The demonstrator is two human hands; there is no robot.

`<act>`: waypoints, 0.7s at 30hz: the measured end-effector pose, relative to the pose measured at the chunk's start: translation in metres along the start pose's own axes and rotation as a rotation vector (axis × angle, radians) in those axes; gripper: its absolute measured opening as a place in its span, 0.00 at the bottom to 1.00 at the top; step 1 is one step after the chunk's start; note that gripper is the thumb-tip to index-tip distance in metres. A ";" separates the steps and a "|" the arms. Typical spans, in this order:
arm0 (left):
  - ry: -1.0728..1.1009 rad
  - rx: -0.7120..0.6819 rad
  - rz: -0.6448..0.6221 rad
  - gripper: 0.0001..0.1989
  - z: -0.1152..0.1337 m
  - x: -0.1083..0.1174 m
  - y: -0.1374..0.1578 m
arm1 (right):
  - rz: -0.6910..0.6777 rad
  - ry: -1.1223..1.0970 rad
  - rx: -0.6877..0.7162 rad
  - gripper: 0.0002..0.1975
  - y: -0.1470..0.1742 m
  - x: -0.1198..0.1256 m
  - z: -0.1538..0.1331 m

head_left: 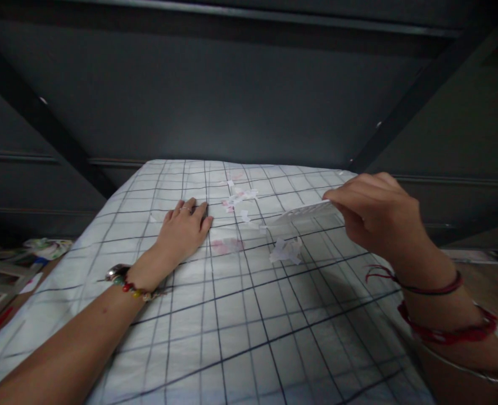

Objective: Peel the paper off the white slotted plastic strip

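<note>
My left hand (184, 229) lies flat on a white checked cloth (236, 304), its fingers stretched out and nothing in them. Between thumb and fingers of my right hand (377, 216), a thin white sheet (308, 211) is pinched by its edge. The sheet is tilted, with its far end low over the cloth; whether it touches is unclear. Small torn white paper scraps (286, 251) sit in a cluster beneath the sheet. More scraps (238, 198) are scattered beyond my left fingertips, and one scrap (153, 218) lies left of that hand.
A dark panelled wall (223, 95) with diagonal beams rises right behind the cloth's far edge. Pinkish marks (227, 246) show on the cloth. At the lower left, a pale slatted frame (2, 281) and a crumpled light cloth or bag (49, 246) are near the floor.
</note>
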State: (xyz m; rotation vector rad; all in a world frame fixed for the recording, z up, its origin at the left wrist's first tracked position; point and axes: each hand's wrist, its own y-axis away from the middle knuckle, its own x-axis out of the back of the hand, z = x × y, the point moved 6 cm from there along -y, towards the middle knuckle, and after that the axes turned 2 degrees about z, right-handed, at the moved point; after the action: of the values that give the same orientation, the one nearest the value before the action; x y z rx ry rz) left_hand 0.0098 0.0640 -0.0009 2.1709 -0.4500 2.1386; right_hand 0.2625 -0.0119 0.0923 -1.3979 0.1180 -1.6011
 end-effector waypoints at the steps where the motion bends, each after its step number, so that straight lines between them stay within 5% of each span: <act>1: 0.001 0.001 0.002 0.23 0.000 0.000 0.000 | -0.003 -0.013 -0.001 0.14 0.000 0.000 0.000; 10: 0.002 0.001 0.003 0.23 0.000 0.001 0.000 | 0.074 -0.044 0.044 0.15 -0.002 0.000 -0.008; 21: 0.038 -0.024 0.054 0.22 0.000 0.003 -0.001 | -0.042 0.055 -0.035 0.15 -0.008 -0.011 -0.013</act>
State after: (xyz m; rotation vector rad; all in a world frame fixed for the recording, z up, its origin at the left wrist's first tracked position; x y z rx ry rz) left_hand 0.0100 0.0645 0.0018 2.1263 -0.5346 2.1859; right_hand 0.2460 -0.0063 0.0847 -1.3918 0.1510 -1.6798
